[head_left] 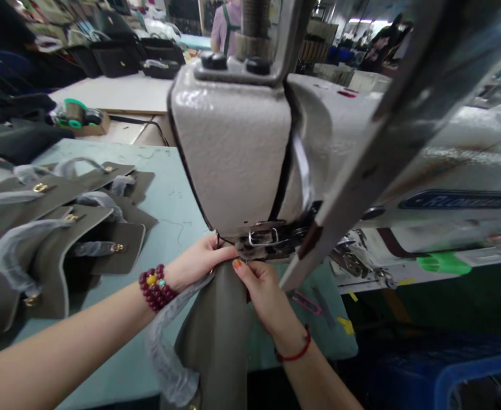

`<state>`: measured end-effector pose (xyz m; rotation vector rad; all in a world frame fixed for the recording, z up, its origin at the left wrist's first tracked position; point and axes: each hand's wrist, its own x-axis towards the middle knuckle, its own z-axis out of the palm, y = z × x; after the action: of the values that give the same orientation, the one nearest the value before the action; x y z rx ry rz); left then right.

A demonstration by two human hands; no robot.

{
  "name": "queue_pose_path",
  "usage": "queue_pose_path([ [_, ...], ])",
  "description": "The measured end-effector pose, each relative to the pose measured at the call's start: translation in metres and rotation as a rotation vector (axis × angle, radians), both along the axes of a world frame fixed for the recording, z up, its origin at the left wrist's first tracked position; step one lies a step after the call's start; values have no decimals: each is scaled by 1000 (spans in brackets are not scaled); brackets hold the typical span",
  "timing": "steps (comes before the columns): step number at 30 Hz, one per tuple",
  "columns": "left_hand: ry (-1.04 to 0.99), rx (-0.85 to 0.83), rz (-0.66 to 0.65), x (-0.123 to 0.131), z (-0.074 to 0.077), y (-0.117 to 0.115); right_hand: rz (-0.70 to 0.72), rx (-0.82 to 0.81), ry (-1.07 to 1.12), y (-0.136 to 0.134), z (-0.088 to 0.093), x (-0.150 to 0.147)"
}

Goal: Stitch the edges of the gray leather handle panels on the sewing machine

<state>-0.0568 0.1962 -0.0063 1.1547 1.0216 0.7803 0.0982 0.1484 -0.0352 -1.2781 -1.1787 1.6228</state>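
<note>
A grey-green leather bag piece (220,330) hangs down from under the head of a sewing machine (233,154). My left hand (194,263), with a dark red bead bracelet, pinches the piece's top edge at the left of the needle area. My right hand (263,293), with orange nails and a red cord on the wrist, grips the same edge from the right. A strip of translucent wrapping (165,347) trails off the piece toward me. The needle itself is hidden behind the machine head.
A pile of matching grey-green bag parts with gold studs (58,239) lies on the pale green table (165,199) at left. Tape rolls (77,114) and black bags (118,57) sit farther back. A blue crate (468,376) is at lower right. Another person (227,25) stands far behind.
</note>
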Motion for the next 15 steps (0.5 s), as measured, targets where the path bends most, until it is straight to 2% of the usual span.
queue_pose_path([
  [5, -53, -103, 98, 13, 0, -15, 168, 24, -84, 15, 9, 23],
  [7, -9, -42, 119, 11, 1, -20, 217, 40, -109, 19, 15, 30],
  [9, 102, 60, 173, 1, -4, -28, 261, 15, -107, 17, 21, 36],
  [11, 266, 199, 306, -13, -19, -44, 287, -50, -78, 6, 22, 38],
  [13, 394, 350, 416, -25, -41, -65, 222, -128, -16, -12, 15, 35],
  [15, 407, 391, 349, -32, -63, -87, 65, -205, 111, -33, 2, 25],
])
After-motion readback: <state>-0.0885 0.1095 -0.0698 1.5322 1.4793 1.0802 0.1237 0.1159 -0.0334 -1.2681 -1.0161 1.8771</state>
